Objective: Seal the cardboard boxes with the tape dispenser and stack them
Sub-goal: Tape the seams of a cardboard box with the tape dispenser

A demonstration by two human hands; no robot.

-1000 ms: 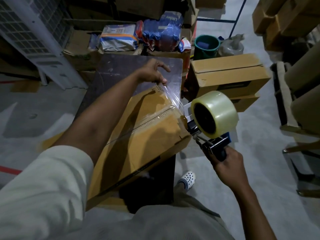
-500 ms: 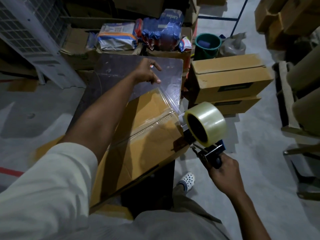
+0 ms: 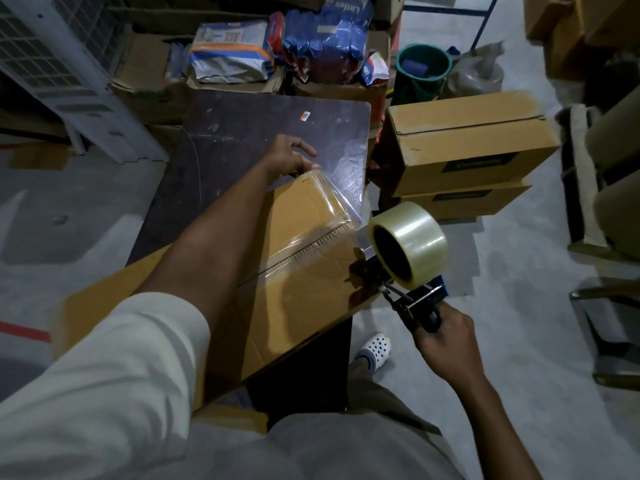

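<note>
A brown cardboard box lies flat on a dark table, its right corner hanging over the table's edge. My left hand rests at the box's far corner and pins the end of a clear tape strip there. The strip runs along the box's right edge to a tape dispenser with a big clear roll, which sits against the box's right corner. My right hand grips the dispenser's dark handle below the roll. Two closed boxes are stacked on the floor to the right.
Behind the table lie cartons with plastic bags and blue packs, and a green bucket. A white metal unit stands far left. Large cardboard pieces lean at the right. My white shoe is under the box's corner.
The dispenser has come down and in toward the box's right corner, shortening the free strip. My left hand has slid back along the tape onto the box's far corner.
</note>
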